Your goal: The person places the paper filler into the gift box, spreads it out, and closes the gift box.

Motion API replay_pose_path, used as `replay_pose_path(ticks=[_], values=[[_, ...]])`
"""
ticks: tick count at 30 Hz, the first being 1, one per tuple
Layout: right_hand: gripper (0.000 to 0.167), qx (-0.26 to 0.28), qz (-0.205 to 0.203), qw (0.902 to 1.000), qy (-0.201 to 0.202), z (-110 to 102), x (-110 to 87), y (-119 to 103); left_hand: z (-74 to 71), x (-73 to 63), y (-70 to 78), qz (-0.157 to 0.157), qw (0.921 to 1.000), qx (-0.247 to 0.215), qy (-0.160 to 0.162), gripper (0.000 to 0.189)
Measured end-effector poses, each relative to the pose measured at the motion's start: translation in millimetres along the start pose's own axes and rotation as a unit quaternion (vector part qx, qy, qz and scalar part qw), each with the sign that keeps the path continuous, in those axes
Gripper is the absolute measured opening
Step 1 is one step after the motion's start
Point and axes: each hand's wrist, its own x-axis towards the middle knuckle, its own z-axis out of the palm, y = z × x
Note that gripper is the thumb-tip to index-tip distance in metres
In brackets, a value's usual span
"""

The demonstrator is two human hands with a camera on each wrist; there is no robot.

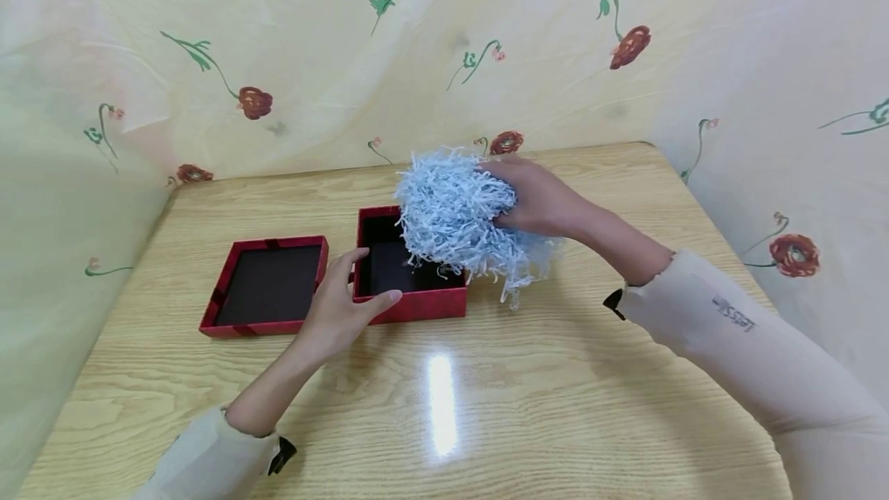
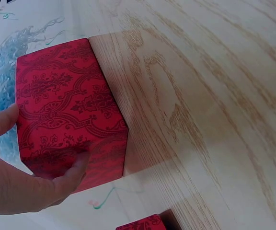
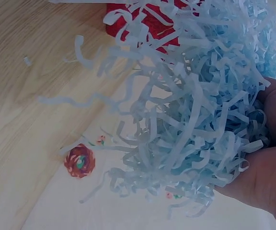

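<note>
A thick bunch of pale blue shredded paper (image 1: 451,211) hangs from my right hand (image 1: 538,195), above the right part of an open red box (image 1: 417,305) with a black inside. Fingers and thumb sink into the strands, and loose ends dangle past the box's right side. My left hand (image 1: 339,315) holds the box at its left front corner, thumb along the front wall and fingers at the left side. Seen from the left wrist, the box wall (image 2: 66,96) carries a dark ornate pattern. Paper strands (image 3: 195,96) fill much of the right wrist view.
Left of the box lies a shallow red tray-like lid (image 1: 267,288), black inside, its open side up. Both stand on a wood-grain table (image 1: 556,407). A flower-printed cloth (image 1: 312,60) hangs behind and beside the table.
</note>
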Motion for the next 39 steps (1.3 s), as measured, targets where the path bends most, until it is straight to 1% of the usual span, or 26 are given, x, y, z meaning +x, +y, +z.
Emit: replay_pose_path(ticks=[4, 12, 15, 22, 30, 39], values=[[0.076, -0.005, -0.008, 0.9999, -0.008, 4, 4.9, -4, -0.1, 0.1, -0.4, 0.0, 1.0, -0.001, 0.0, 0.083], [0.074, -0.02, -0.035, 0.9992, -0.01, 11, 12.1, -10, -0.1, 0.6, -0.1, -0.001, 1.0, 0.001, 0.0, 0.083], [0.074, -0.029, -0.035, 0.9989, -0.012, 14, 14.8, -14, 0.0, 0.8, 0.2, -0.002, 1.0, 0.001, 0.001, 0.083], [0.076, -0.038, -0.016, 0.9986, -0.033, 21, 21.6, -26, 0.7, 1.5, 0.4, -0.005, 1.0, 0.002, 0.001, 0.084], [0.075, -0.066, -0.021, 0.9967, -0.042, 30, 28.7, -37, 0.4, 2.8, 1.3, -0.01, 0.9999, 0.008, -0.001, 0.087], [0.075, -0.07, -0.029, 0.9958, -0.051, 42, 36.0, -47, 1.1, 4.7, 0.8, 0.0, 1.0, 0.0, 0.003, 0.087]])
